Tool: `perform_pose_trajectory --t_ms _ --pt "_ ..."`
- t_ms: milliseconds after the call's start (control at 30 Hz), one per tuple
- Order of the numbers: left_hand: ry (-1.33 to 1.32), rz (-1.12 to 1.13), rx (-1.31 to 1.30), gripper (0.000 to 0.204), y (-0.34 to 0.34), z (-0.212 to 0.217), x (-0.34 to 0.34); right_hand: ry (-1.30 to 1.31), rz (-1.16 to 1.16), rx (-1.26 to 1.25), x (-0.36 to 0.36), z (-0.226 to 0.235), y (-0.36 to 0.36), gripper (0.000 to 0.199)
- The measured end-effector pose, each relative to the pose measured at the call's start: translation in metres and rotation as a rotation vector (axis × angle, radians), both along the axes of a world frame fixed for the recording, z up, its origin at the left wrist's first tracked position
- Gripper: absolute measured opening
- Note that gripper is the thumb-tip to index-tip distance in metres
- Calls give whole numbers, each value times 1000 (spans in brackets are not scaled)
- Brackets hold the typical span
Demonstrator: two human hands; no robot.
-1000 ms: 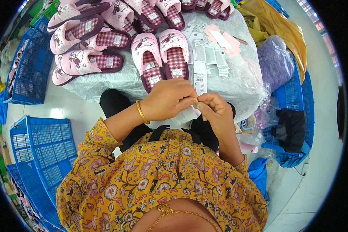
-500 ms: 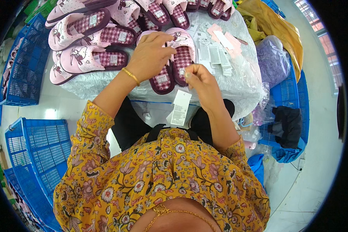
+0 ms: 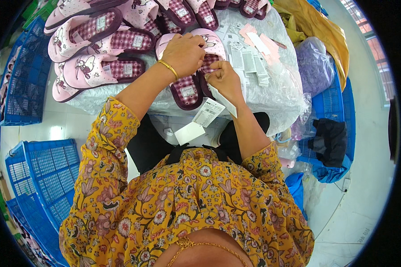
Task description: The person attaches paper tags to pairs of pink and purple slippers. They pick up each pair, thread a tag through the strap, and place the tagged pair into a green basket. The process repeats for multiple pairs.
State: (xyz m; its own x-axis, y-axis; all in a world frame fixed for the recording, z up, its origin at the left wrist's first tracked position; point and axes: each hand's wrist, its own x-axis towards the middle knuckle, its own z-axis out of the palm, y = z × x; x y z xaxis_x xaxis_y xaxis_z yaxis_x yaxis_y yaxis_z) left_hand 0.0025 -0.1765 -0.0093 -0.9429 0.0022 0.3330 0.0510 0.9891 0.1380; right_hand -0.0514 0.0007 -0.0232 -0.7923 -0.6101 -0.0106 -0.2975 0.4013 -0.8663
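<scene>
Compared with half a second before, the left hand (image 3: 182, 54) sits a little further forward on the pair of pink slippers (image 3: 192, 84), and the right hand (image 3: 225, 80) has moved in closer to it, so both now meet over the right slipper of the pair. The left hand lies curled on the slipper's upper, its grip closed on the fabric. The right hand's grip is pinched together on a strip of white paper tags (image 3: 209, 111), which hangs down from the fingers toward the person's lap; the lowest tag is a plain white rectangle, the one above it carries dark print. The pair rests on the near edge of the bench (image 3: 272, 95), which is covered in clear plastic sheet. Just beyond the right hand lies a loose spread of small white labels (image 3: 247, 62), with several pale pink labels (image 3: 254, 38) behind them. More pink slippers (image 3: 98, 71) lie in rows to the left. A blue crate (image 3: 44, 173) stands on the floor at the person's left.
</scene>
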Motion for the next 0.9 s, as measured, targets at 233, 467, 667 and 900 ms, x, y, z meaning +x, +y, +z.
perform_pose_trajectory --t_ms 233,467,667,900 --pt "-23 -13 107 8 -3 -3 2 67 -47 82 2 0 -5 31" --pt "-15 -24 109 11 -4 -7 3 95 -68 104 3 1 -9 28" --pt "-32 -55 89 13 -5 -8 2 86 -70 115 1 2 -14 27" --pt "-20 -95 17 7 -6 -9 -3 64 -90 124 1 1 -20 27"
